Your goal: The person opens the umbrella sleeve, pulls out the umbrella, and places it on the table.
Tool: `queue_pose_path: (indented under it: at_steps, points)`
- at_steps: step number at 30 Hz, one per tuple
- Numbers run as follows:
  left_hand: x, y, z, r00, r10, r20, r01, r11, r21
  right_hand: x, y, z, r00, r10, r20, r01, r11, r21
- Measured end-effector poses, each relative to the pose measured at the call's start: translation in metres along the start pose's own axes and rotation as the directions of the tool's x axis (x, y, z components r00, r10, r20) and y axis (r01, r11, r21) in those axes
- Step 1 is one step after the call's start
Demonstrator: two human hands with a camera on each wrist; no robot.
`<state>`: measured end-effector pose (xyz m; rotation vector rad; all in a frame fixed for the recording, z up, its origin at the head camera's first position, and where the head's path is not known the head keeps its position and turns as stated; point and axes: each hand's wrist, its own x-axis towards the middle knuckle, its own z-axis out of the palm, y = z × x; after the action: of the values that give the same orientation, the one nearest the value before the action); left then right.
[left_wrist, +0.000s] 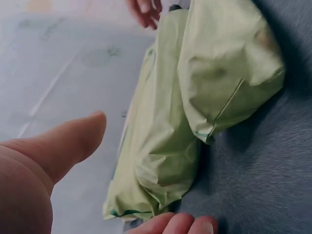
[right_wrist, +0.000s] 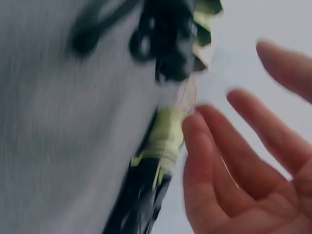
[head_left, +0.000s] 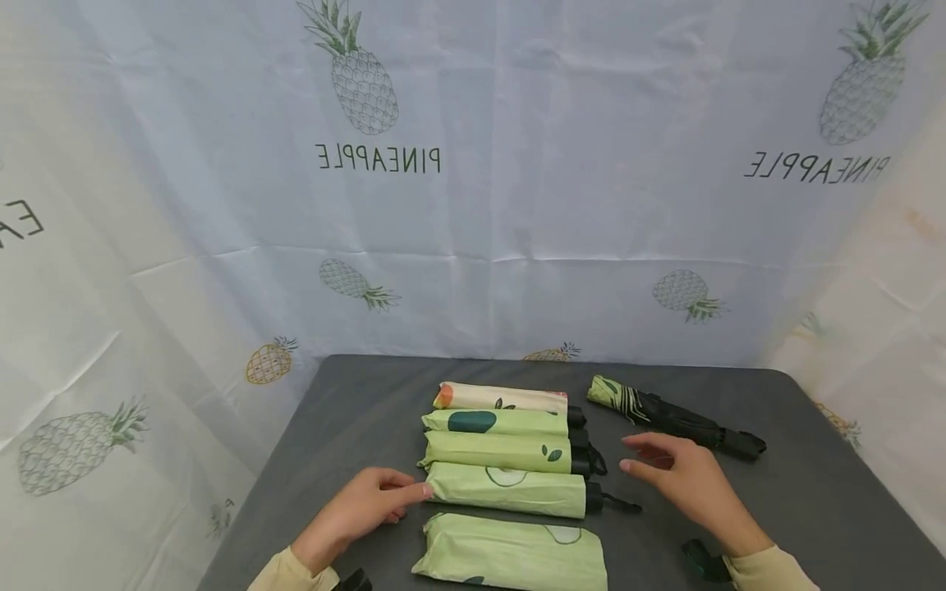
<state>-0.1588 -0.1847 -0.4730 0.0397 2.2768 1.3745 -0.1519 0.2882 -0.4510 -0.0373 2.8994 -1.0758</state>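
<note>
Several compact folded umbrellas in sleeves lie in a row, their black handles to the right. The back one is a cream sleeved umbrella (head_left: 510, 397); green ones lie in front of it. My left hand (head_left: 373, 502) is beside the left end of a green avocado-print umbrella (head_left: 510, 490), thumb and fingers apart; I cannot tell whether they touch it. Nearest me is a green sleeve (head_left: 510, 550) with no handle showing. My right hand (head_left: 680, 472) hovers with parted fingers and holds nothing, between the handles and an unsleeved black-and-green folded umbrella (head_left: 672, 414).
All of this lies on a dark grey table (head_left: 355, 410). Behind and beside it hangs a white pineapple-print curtain (head_left: 554, 205). Dark bands are around both wrists, and the right wrist view is blurred.
</note>
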Motion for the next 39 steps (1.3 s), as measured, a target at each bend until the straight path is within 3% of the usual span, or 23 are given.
queue_pose_path:
  at_steps: [5,10,18,24,30,35,39]
  points:
    - [0.016,0.005,0.005,0.999,-0.037,-0.030,0.037,0.999,-0.021,0.000,-0.010,0.020,0.983,-0.044,0.179,0.027,0.995,0.096]
    - [0.024,0.005,0.011,0.997,-0.036,-0.067,0.032,0.998,-0.063,0.003,-0.008,0.033,0.961,-0.084,0.263,0.054,0.991,0.120]
    - [0.025,0.004,0.012,1.000,0.006,-0.020,-0.007,0.997,-0.082,0.005,-0.008,0.040,0.960,-0.077,0.269,0.046,0.992,0.119]
    - [0.025,0.008,0.013,0.999,-0.004,-0.046,0.000,0.995,-0.095,0.008,-0.011,0.043,0.967,-0.076,0.245,0.056,0.995,0.086]
    - [0.025,0.006,0.015,1.000,0.028,-0.013,-0.029,0.993,-0.110,0.008,-0.015,0.046,0.970,-0.027,0.240,0.011,0.998,0.069]
    - [0.023,0.002,0.014,0.999,0.029,0.029,-0.025,0.988,-0.149,0.004,-0.013,0.044,0.965,-0.034,0.259,0.003,0.993,0.118]
    - [0.019,0.009,0.009,0.998,0.055,0.042,-0.045,0.977,-0.210,0.005,-0.014,0.037,0.965,-0.054,0.257,0.008,0.984,0.179]
